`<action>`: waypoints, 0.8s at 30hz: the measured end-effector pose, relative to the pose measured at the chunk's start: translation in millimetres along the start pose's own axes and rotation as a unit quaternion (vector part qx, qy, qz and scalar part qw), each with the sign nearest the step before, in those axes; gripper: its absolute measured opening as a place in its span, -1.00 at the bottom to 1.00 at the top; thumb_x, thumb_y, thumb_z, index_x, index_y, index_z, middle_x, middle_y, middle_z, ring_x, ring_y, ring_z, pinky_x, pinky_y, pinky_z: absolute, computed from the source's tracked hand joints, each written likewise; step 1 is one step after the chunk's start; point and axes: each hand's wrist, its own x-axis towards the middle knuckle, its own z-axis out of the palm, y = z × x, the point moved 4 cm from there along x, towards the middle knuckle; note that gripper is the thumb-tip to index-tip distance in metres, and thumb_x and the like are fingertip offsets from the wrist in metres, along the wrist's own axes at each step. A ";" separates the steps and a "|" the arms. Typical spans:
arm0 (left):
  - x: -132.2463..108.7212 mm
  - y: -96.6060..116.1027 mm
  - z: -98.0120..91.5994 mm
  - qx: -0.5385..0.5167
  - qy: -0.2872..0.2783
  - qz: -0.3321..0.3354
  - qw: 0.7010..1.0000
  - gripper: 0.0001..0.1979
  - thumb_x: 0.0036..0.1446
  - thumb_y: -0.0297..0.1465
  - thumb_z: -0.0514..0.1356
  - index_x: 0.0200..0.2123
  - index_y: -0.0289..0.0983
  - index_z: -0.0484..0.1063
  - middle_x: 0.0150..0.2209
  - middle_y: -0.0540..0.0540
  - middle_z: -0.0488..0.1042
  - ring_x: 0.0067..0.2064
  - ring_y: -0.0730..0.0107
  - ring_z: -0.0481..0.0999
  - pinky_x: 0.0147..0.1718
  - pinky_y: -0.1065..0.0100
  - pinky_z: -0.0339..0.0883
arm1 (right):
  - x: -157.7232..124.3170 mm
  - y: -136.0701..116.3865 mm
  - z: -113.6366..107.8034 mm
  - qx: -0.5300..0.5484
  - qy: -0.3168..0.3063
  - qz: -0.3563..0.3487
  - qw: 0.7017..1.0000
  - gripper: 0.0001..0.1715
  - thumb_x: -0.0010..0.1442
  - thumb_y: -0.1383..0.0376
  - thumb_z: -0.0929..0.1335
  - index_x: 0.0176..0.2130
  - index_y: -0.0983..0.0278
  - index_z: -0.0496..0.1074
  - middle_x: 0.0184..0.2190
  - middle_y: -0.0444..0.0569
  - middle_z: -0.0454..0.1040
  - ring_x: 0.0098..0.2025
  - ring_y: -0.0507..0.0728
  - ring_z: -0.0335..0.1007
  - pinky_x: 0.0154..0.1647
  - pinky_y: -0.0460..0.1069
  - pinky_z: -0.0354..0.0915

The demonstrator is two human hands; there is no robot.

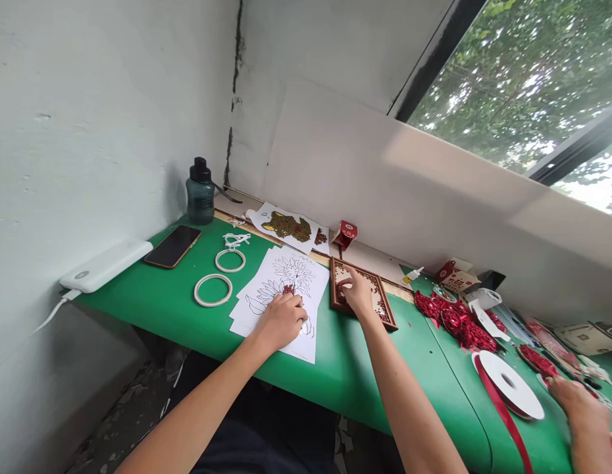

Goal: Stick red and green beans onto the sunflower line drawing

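White sheets with line-drawn flowers (293, 266) lie on the green table. My left hand (285, 319) rests on them with its fingers bent, just below a small patch of dark red beads (289, 289) on the drawing. Whether those fingers hold anything is hidden. To the right, a brown wooden tray (391, 315) holds scattered dark red beads. My right hand (356, 291) reaches over the tray, its fingertips pinched down at the beads near its left side; any bead between them is too small to make out.
Two tape rolls (213, 290), a phone (172, 247), a white power bank (106, 265) and a bottle (200, 194) stand left. Behind lies a beaded picture (289, 227). At right are red ribbon flowers (459, 322), a ribbon spool (510, 385) and another person's hand (577, 401).
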 end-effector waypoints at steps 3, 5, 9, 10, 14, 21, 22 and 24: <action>0.1 -0.5 -0.5 -0.007 0.006 0.001 1.000 -0.69 0.28 -0.60 0.15 -0.30 -0.15 0.64 -0.23 -0.05 0.51 -0.10 0.24 0.45 -0.02 0.13 0.31 | 0.3 -4.6 1.4 -0.031 -0.013 -0.045 0.998 -0.19 0.05 0.53 0.32 0.27 0.22 0.40 -0.29 -0.05 0.69 0.07 0.32 0.42 0.06 0.12 0.25; 0.1 -1.4 0.4 -0.008 0.009 0.005 1.000 -0.70 0.27 -0.60 0.15 -0.32 -0.16 0.63 -0.23 -0.04 0.51 -0.10 0.25 0.45 -0.02 0.13 0.30 | -0.2 -9.5 2.6 -0.068 -0.033 -0.060 0.995 -0.22 0.07 0.56 0.29 0.26 0.25 0.41 -0.26 -0.02 0.68 0.05 0.31 0.39 0.00 0.09 0.23; 0.2 -2.3 3.5 -0.006 0.005 0.017 1.000 -0.71 0.28 -0.59 0.16 -0.30 -0.16 0.63 -0.22 -0.04 0.52 -0.10 0.25 0.46 -0.05 0.13 0.30 | -3.5 -22.2 4.6 -0.180 -0.088 -0.087 0.976 -0.18 0.11 0.62 0.22 0.31 0.29 0.34 -0.27 0.08 0.63 -0.03 0.30 0.37 -0.12 0.03 0.15; 0.3 -2.2 3.9 -0.007 0.005 0.019 1.000 -0.71 0.28 -0.58 0.15 -0.30 -0.16 0.63 -0.22 -0.04 0.52 -0.10 0.25 0.46 -0.05 0.13 0.30 | -4.5 -25.0 4.9 -0.205 -0.099 -0.094 0.969 -0.17 0.12 0.63 0.20 0.33 0.30 0.32 -0.26 0.10 0.62 -0.03 0.31 0.37 -0.13 0.03 0.13; 0.4 -1.8 4.3 -0.011 0.010 0.020 1.000 -0.71 0.26 -0.59 0.15 -0.31 -0.16 0.63 -0.22 -0.05 0.52 -0.10 0.24 0.48 -0.05 0.13 0.31 | -6.7 -28.6 6.0 -0.244 -0.112 -0.112 0.957 -0.20 0.13 0.63 0.17 0.32 0.35 0.28 -0.16 0.19 0.60 -0.02 0.33 0.35 -0.13 0.05 0.10; -4.9 10.2 -10.7 -0.070 0.098 0.146 0.982 -0.68 0.19 -0.61 0.12 -0.17 -0.19 0.61 -0.22 -0.08 0.54 -0.19 0.30 0.51 -0.18 0.22 0.34 | -4.0 -8.9 -11.2 -0.134 0.024 -0.083 0.987 -0.36 0.10 0.53 0.18 0.18 0.34 0.24 -0.36 -0.02 0.50 -0.29 0.21 0.28 -0.22 0.03 0.10; -7.5 18.0 -20.7 -0.094 0.130 0.171 0.972 -0.70 0.21 -0.57 0.12 -0.14 -0.19 0.60 -0.23 -0.09 0.54 -0.22 0.31 0.51 -0.21 0.24 0.35 | -5.4 -7.7 -15.8 -0.113 0.047 -0.087 0.989 -0.39 0.11 0.52 0.17 0.15 0.32 0.24 -0.37 -0.04 0.48 -0.30 0.19 0.27 -0.23 0.02 0.10; -14.5 41.0 -47.9 -0.156 0.188 0.203 0.948 -0.75 0.30 -0.46 0.13 -0.06 -0.19 0.57 -0.26 -0.09 0.55 -0.29 0.35 0.50 -0.27 0.27 0.36 | -10.3 -9.0 -23.6 -0.068 0.077 -0.100 0.990 -0.46 0.14 0.49 0.17 0.11 0.27 0.24 -0.36 -0.06 0.46 -0.31 0.19 0.27 -0.26 0.01 0.09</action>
